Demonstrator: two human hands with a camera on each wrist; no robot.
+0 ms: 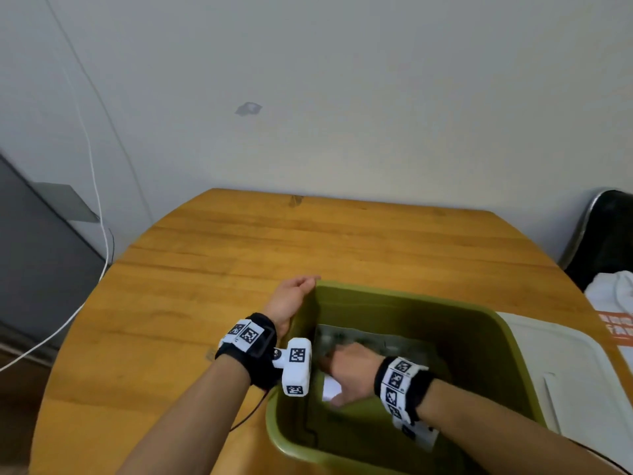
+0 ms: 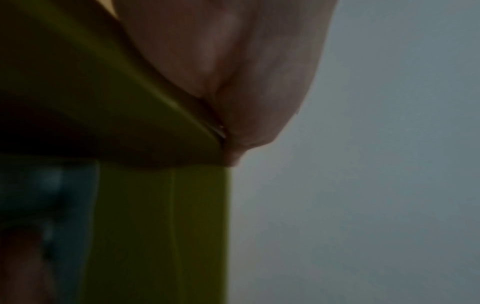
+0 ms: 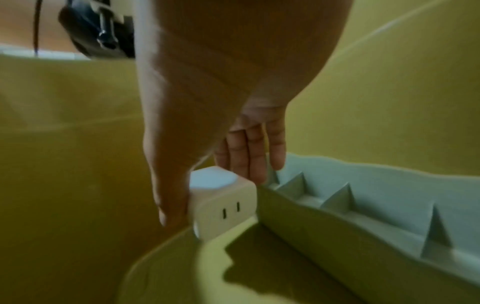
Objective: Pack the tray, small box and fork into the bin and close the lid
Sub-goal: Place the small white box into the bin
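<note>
The left hand [image 1: 291, 299] grips the far left corner of the green bin [image 1: 479, 337], its fingers hooked over the rim; the left wrist view is dim, but it shows the palm pressed against the rim's outer edge. That hold is all that steadies the bin on the wooden surface [image 1: 239, 255]. If it slackens while the other hand works inside, the bin could slide or tip toward the near edge, which looks close.

Inside the bin, the right hand [image 1: 352, 368] pinches the small box [image 3: 223, 205] between thumb and straight fingers [image 3: 249, 156], setting it on the floor against the near left end of the tray [image 3: 363, 205]. The tray stands tilted along the far wall, its ridged face toward the box. Judging from that lean, a nudge from the box or the knuckles could make the tray slip flat and trap the fingers, or leave no level spot for the box. Released crooked, the box may roll onto another face.

The fork shows in no view, so I cannot tell where it is; it may be forgotten before closing.

To the right, the white lid [image 1: 555, 365] lies flat beside the bin. If the tray stays propped high, the lid may not seat.
</note>
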